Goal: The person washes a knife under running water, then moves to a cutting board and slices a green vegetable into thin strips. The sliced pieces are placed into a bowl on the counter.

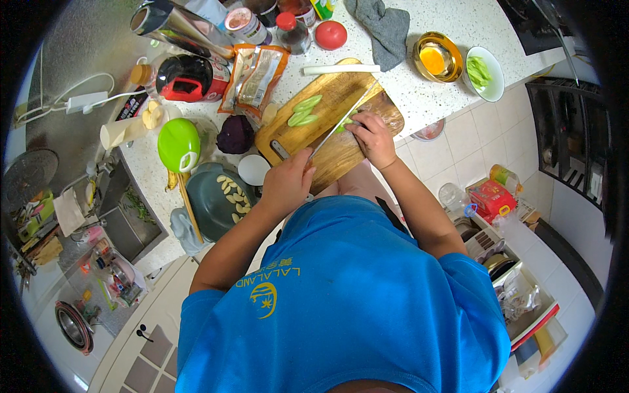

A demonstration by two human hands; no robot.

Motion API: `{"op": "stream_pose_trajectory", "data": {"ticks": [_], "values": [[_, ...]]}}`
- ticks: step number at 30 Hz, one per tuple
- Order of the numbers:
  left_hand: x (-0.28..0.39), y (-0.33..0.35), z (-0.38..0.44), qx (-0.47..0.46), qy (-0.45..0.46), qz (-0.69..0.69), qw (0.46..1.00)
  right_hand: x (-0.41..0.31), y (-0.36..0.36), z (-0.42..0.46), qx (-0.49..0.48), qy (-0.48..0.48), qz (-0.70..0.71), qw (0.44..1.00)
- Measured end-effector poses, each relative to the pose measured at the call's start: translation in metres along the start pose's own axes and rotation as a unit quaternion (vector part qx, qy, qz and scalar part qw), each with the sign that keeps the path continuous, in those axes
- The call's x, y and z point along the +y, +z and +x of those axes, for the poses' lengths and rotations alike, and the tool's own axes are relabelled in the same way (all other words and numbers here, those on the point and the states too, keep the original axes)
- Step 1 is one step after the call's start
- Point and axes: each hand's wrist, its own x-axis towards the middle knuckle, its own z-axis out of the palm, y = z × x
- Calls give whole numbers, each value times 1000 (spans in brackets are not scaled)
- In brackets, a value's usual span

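Observation:
My left hand [290, 179] is closed around the handle of a kitchen knife [346, 115], its blade slanting up and right over a wooden cutting board [324, 169]. Fingers of my right hand [374, 139] press on a green vegetable piece [342, 127] beside the blade; how much lies under them is hidden. Several green vegetable slices [307, 103] lie on the board left of the blade. A white stick-like item [342, 70] rests across the board's far end. At right stand a white bowl [495, 81] of green slices and a golden bowl [453, 51] with egg yolk.
A red tomato [330, 35], a grey cloth [388, 34] and a sauce bottle [294, 39] are beyond the board. To its left are a purple vegetable [235, 134], a green-handled peeler-like item's lid [179, 145] and a dark pan [209, 211] with pale slices. A sink [130, 221] lies farther left.

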Motion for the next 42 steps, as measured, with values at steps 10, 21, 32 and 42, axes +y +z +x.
{"op": "stream_pose_trajectory", "data": {"ticks": [10,21,32,42], "values": [[1,-4,3,-17,0,9,1000,1,0,0,-2,4,9,1000],[-5,4,26,-51,9,12,999,2,-1,1,-2,10,24,1000],[0,9,17,-20,12,16,1000,2,2,-2,28,6,13,999],[12,-3,16,-57,20,53,997,3,3,-3,21,6,17,1000]]}}
